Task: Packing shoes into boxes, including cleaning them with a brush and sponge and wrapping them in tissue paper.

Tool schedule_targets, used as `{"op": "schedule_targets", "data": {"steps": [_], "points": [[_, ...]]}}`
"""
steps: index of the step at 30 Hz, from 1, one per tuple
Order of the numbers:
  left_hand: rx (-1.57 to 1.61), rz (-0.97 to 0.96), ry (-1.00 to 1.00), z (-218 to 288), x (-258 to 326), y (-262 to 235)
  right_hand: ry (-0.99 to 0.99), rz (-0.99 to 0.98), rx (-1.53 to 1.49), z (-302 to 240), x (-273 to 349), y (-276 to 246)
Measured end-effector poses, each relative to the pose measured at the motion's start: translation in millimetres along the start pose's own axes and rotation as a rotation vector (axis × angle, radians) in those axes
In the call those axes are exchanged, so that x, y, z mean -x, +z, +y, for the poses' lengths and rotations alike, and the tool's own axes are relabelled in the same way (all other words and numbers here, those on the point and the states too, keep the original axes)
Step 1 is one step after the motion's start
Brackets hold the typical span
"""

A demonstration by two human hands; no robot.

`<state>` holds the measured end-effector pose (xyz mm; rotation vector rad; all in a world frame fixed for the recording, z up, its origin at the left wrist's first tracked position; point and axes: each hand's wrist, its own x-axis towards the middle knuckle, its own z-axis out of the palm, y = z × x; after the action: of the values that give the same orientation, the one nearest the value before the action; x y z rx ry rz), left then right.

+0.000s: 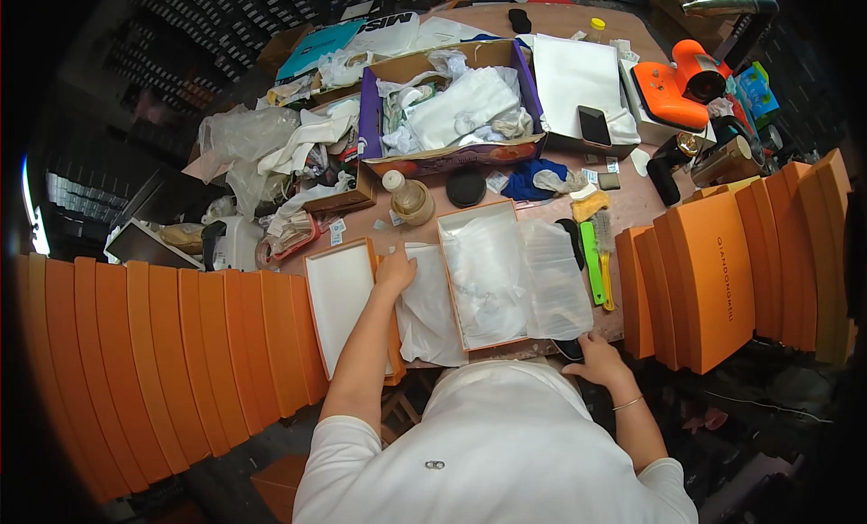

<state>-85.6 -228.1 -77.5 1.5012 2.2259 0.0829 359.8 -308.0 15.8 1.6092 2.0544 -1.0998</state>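
Observation:
An open orange box (454, 294) lies in front of me, lined with white tissue paper (488, 271) whose flaps spread out over both sides. Left of it is an orange lid (339, 285), its white inside facing up. My left hand (396, 271) rests at the lid's right edge by the left paper flap, fingers apart. By the table's front edge, my right hand (603, 360) is spread near the right flap's lower corner. Beside its fingertips a dark object (569, 349) shows partly from under the paper; its kind is unclear.
Orange boxes stand in rows at the left (181, 352) and right (713, 280). Behind are a bottle (406, 197), a round black tin (466, 188), a purple carton (452, 158) of papers, a phone (593, 125), an orange heat-gun-like tool (677, 90) and a green brush (591, 262).

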Motion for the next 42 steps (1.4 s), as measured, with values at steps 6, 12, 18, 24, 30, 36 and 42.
{"op": "schedule_targets", "data": {"steps": [6,12,18,24,30,36,42], "points": [[0.462,0.031,0.083,32,11,-24,-0.213,0.620,0.318,-15,-56,51],[0.611,0.238,-0.023,32,105,-43,-0.486,0.653,-0.060,15,-80,55],[0.361,0.587,0.135,57,171,-29,-0.319,0.583,-0.270,12,-66,43],[0.365,-0.054,-0.048,29,213,-7,-0.371,0.594,0.332,16,-93,69],[0.410,0.305,0.179,35,257,-22,-0.206,0.247,-0.829,54,-16,45],[0.571,0.328,0.368,47,296,-6,-0.444,-0.254,-1.876,-5,173,46],[0.627,0.255,0.585,71,374,-31,-0.286,-0.866,-1.837,-89,139,98]]}}
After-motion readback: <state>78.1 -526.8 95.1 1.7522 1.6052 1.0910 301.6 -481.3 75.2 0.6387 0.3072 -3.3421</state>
